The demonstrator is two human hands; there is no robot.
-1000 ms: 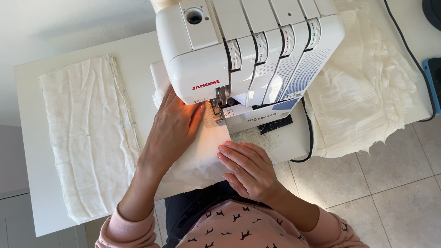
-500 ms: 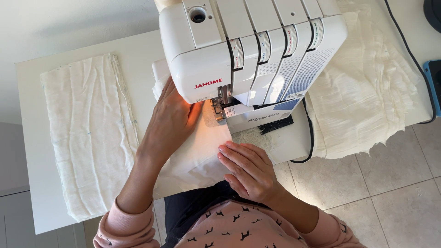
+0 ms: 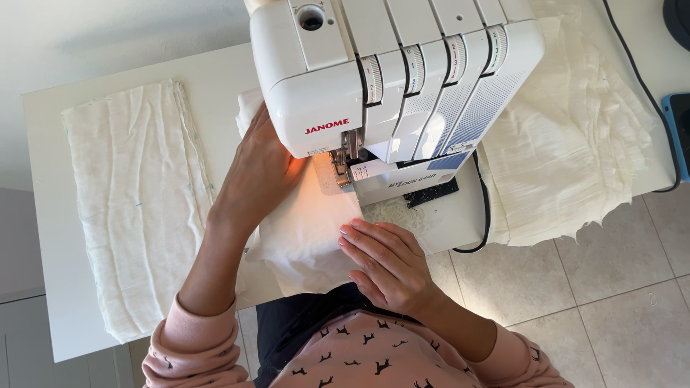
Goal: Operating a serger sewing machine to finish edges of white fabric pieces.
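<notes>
A white overlock sewing machine [image 3: 388, 79] stands on a white table [image 3: 50, 237]. A piece of white cloth [image 3: 305, 230] lies under its presser foot [image 3: 343, 162], lit by the machine's lamp. My left hand [image 3: 255, 176] lies flat on the cloth left of the foot, fingers reaching under the machine's head. My right hand [image 3: 384, 262] rests flat on the cloth's near right edge, fingers together and pointing left. Neither hand grips anything; both press the cloth down.
A folded stack of white gauze cloth [image 3: 136, 208] lies at the table's left. A crumpled heap of cream fabric [image 3: 568, 158] hangs over the right edge. A black cable [image 3: 483, 215] loops beside the machine. Tiled floor [image 3: 575, 302] lies below; a blue object [image 3: 675, 129] sits far right.
The view has drifted slightly, so the machine sits a little to the right in the frame. Both hands stay in much the same place on the cloth.
</notes>
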